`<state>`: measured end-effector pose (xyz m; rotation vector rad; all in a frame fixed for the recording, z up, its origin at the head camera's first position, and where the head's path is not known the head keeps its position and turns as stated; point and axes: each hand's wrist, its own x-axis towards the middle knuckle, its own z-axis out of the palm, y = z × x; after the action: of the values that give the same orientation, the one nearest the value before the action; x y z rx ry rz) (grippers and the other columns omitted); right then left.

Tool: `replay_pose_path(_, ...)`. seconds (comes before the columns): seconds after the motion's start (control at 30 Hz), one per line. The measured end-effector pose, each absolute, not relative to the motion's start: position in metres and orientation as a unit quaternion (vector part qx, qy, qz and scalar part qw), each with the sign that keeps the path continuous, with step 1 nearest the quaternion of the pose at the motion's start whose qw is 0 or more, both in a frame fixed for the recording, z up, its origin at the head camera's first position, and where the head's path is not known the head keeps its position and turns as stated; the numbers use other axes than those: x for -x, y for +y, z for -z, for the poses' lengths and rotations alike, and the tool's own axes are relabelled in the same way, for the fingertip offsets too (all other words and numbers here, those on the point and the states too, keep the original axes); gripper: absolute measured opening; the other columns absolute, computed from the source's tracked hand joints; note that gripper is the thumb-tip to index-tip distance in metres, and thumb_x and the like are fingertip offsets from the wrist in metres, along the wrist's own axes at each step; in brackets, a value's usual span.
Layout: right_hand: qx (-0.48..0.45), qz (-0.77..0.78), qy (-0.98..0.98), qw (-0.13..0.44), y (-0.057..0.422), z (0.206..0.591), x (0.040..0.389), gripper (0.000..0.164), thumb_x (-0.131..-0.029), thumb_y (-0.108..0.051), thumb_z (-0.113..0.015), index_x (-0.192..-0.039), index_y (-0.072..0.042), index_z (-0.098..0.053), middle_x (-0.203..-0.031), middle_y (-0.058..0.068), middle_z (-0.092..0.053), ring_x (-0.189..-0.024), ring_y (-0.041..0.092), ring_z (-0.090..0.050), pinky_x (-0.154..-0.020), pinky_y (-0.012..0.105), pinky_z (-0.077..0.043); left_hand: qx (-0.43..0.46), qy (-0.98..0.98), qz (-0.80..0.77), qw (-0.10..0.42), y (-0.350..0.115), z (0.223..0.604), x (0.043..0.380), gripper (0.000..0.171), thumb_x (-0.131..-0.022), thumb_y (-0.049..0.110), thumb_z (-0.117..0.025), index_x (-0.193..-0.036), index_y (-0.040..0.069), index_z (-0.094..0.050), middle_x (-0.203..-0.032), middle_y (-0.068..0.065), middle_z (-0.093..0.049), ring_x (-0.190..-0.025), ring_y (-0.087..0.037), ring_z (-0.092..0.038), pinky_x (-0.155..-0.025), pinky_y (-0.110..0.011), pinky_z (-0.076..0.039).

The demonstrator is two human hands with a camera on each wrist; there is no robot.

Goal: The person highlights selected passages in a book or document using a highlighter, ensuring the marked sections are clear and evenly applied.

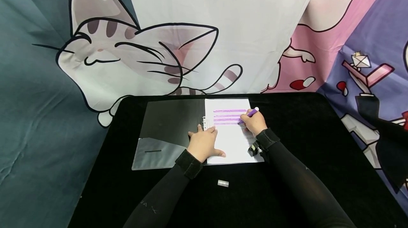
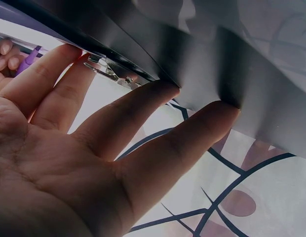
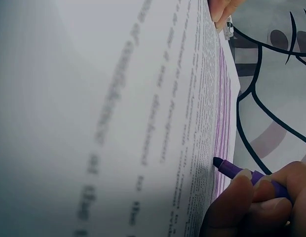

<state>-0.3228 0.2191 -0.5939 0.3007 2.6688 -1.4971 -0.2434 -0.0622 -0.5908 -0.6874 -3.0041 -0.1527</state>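
Note:
A purple highlighter is pinched in my right hand, its tip at the printed page near the right end of the marked lines. In the right wrist view the highlighter's dark tip meets the paper beside the purple lines. Spread across the inner edge of the page and the dark cover of the open folder, my left hand rests with fingers extended. Close to its fingertips is the folder's metal clip, also seen behind the fingers in the left wrist view.
A small silvery cylinder lies on the black tablecloth in front of the folder. The folder's left side has a clear pocket. A cartoon cat curtain hangs behind the table.

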Motion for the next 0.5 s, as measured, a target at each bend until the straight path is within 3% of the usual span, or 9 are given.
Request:
replay_pose_path(0.3,-0.121,0.495,0.86,0.028,0.203,0.557,0.301,0.027,-0.098,-0.013,-0.068,-0.075,-0.011,-0.055,-0.064,0.006,-0.059,-0.048,0.022,-0.061,-0.05,0.035,-0.049,0.224,-0.973,0.044,0.028,-0.063,0.591,0.244,0.116,-0.065,0.098,-0.085,-0.155,0.025,-0.073,-0.165,0.005,-0.068,-0.148,-0.062,-0.061,-0.091,-0.088,-0.059)
replay_pose_path(0.5,-0.125,0.484,0.866,0.029,0.218,0.587,0.319,0.028,-0.097,-0.021,-0.072,-0.074,-0.015,-0.057,-0.062,0.001,-0.062,-0.049,0.02,-0.064,-0.052,0.035,-0.052,0.224,-0.973,0.055,0.03,-0.063,0.593,0.245,0.116,-0.065,0.098,-0.084,-0.154,0.024,-0.074,-0.163,0.004,-0.069,-0.147,-0.063,-0.061,-0.089,-0.089,-0.059)
